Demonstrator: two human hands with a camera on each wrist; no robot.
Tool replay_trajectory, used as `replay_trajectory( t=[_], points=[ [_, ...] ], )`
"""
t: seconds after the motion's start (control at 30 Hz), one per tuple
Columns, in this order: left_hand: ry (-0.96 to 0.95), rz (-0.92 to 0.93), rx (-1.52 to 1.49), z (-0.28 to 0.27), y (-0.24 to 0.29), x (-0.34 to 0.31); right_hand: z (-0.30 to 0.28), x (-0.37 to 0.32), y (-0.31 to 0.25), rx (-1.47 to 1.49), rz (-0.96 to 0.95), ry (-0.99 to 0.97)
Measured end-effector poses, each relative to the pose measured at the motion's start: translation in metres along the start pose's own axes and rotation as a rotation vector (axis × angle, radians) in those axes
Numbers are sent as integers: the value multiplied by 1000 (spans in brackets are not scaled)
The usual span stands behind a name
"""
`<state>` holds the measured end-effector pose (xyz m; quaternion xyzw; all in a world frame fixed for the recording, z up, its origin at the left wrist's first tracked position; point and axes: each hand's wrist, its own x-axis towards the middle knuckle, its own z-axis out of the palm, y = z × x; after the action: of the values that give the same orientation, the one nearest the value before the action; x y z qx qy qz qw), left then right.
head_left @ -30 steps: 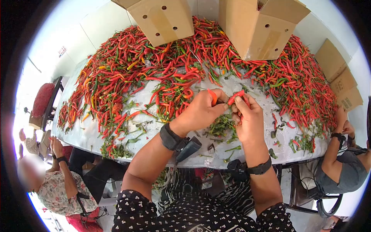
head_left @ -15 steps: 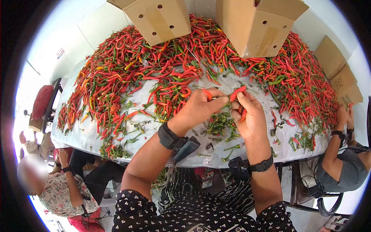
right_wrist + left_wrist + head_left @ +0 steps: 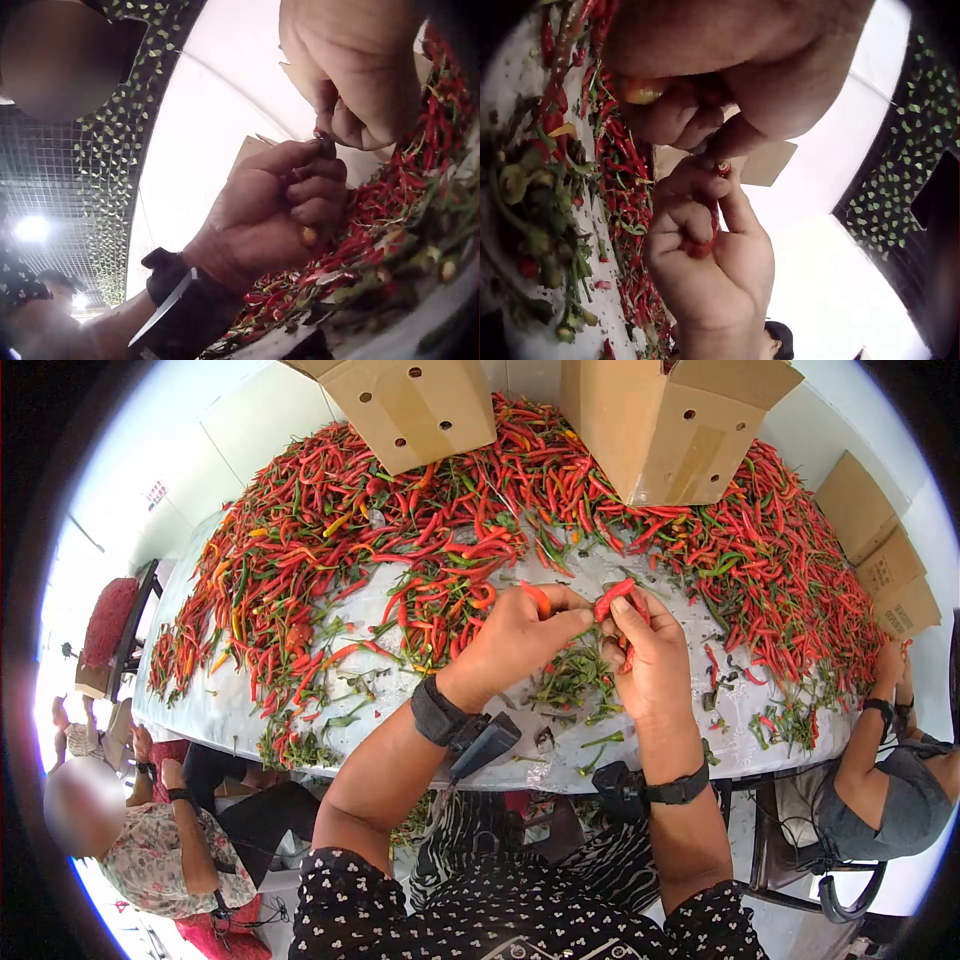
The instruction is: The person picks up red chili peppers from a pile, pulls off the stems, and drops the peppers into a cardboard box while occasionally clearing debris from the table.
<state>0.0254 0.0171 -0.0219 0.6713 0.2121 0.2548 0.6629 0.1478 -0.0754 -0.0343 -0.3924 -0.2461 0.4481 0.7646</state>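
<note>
Over the table's near side, my two hands meet fingertip to fingertip. My left hand [image 3: 515, 640] has its fingers curled round an orange-red chili pepper [image 3: 538, 599], whose rounded end also shows in the left wrist view. Between thumb and fingers, my right hand [image 3: 652, 660] pinches a red chili pepper [image 3: 613, 599]. The cut-looking end of that pepper [image 3: 724, 168] faces the left fingertips in the left wrist view. More red chili [image 3: 701, 244] lies under the right hand's curled fingers. Green stems [image 3: 578, 682] are heaped on the table below both hands.
Piles of red chilies [image 3: 330, 560] cover the table's back and sides. Two cardboard boxes [image 3: 425, 420] [image 3: 690, 445] stand at the back among them. Loose stems lie near the front edge. One person sits at the left [image 3: 170, 850], another at the right [image 3: 885, 800].
The red chili in my right hand has tipped to a steeper slant, and the right hand has shifted slightly right. My left hand stays almost in place. The seated people's hands have moved.
</note>
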Motion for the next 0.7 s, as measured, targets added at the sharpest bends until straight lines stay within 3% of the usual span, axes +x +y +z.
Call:
replay_trajectory(
  t=[0.07, 0.23, 0.4, 0.47, 0.53, 0.6, 0.7],
  points=[
    [-8, 44, 150, 1, 3, 0, 2, -1, 0, -29, -10, 10],
    [-9, 48, 116, -1, -1, -2, 3, -1, 1, -60, -11, 17],
    [4, 64, 103, -1, -3, -1, -3, 2, 0, 224, 188, -10],
    [-31, -49, -249, -7, -8, 3, -8, 6, 2, 285, 210, -31],
    [-42, -93, -341, -13, -13, 6, -7, 5, 1, 345, 232, -55],
    [-52, -136, -432, -13, -17, 7, -1, 2, -6, 318, 301, 61],
    [11, -142, -493, -10, -23, 11, 4, 1, -10, 315, 333, 2]
  ],
)
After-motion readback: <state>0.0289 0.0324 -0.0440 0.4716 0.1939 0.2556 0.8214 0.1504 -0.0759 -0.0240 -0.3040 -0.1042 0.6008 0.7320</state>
